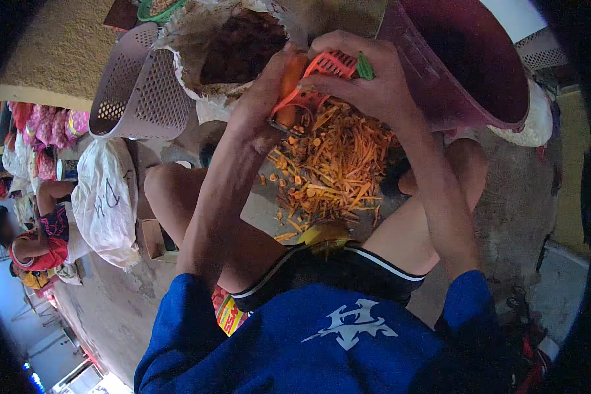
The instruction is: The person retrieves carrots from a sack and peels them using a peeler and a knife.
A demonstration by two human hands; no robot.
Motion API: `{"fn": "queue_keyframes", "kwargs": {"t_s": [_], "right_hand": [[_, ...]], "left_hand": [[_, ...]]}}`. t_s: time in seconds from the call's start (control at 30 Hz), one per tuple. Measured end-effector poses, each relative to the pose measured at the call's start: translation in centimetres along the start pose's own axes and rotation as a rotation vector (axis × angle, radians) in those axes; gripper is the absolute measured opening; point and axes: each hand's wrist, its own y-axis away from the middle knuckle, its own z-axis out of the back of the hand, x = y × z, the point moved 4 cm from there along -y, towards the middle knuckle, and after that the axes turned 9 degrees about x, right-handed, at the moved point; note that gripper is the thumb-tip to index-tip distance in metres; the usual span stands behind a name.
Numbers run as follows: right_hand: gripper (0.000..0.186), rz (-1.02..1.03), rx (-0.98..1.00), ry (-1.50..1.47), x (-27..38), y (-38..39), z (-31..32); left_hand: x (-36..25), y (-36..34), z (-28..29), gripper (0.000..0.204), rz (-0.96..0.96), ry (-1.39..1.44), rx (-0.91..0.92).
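Note:
My left hand [269, 85] is closed round an orange carrot [293, 73], held over the far side of a peelings pile. My right hand [374, 75] is bent in close beside it, its fingers closed, with a small green piece [365, 66] like a handle end sticking out. The rest of that tool is hidden. Between and under the hands shows an orange-red perforated plastic basket [335, 64], mostly covered. Below lies a heap of carrot peelings and cut ends [341, 157] on the floor between my legs.
A torn white sack [210, 108] gapes at the far left, next to a pale perforated basket [154, 98]. A big maroon tub [433, 72] leans at the right. Further left are a stuffed white sack [108, 197], a cardboard box [152, 240] and a seated person [36, 243].

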Motion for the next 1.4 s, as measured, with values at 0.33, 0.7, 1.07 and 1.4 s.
{"fn": "queue_keyframes", "kwargs": {"t_s": [0.33, 0.7, 1.07, 1.4], "right_hand": [[0.038, 0.015, 0.009, -0.001, -0.5, 0.2, 0.2], [0.035, -0.167, -0.062, 0.066, -0.5, 0.8, 0.5], [0.033, -0.16, -0.078, 0.053, -1.2, 0.9, 0.1], [0.036, -0.257, -0.019, -0.055, -1.7, 0.7, 0.1]], "left_hand": [[0.2, 0.1, 0.4, 0.034, -0.026, -0.076, -0.005], [0.3, 0.4, 0.0, 0.035, 0.024, 0.0, -0.088], [0.1, 0.3, 0.1, 0.031, 0.052, 0.189, 0.034], [0.5, -0.1, 1.8, 0.033, 0.035, 0.065, -0.01]]}}
